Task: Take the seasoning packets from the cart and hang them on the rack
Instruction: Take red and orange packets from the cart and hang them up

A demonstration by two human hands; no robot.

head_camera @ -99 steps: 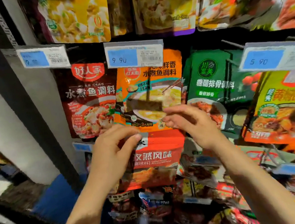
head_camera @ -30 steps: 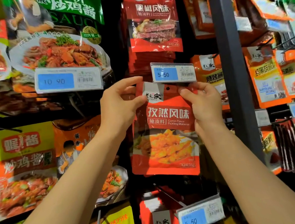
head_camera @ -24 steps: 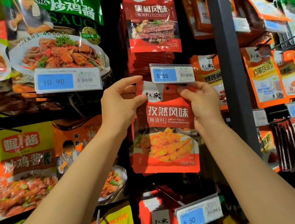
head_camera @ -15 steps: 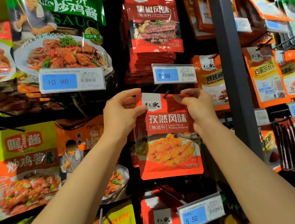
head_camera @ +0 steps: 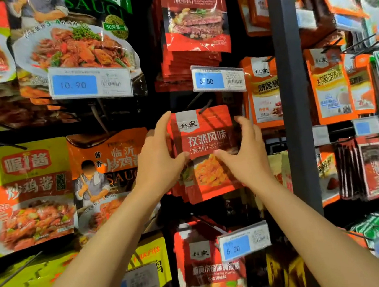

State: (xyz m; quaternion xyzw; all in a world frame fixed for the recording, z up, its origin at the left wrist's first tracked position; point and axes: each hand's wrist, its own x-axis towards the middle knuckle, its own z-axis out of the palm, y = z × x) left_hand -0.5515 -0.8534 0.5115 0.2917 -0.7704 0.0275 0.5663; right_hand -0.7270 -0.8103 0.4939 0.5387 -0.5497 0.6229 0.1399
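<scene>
Red packet (head_camera: 207, 138) held between left hand (head_camera: 160, 163) and right hand (head_camera: 244, 153), thumbs pressed on front; could be pulled off peg (head_camera: 205, 109) above the fingers if released carelessly.

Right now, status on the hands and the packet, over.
Left hand and right hand both grip the red packet. Packet on its hook, under the price tag. Nothing blocking.

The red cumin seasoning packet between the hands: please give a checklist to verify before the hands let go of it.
1. Red cumin seasoning packet threaded on thin dark metal hook: ok, the hook tip pokes out at its top.
2. Same-flavour packets behind: ok.
3. Packet pushed fully back: cannot tell.
4. Left hand grip: ok, on the left edge.
5. Right hand: ok, at the right edge.
6. Blue 5.50 price tag unobstructed: ok.
</scene>
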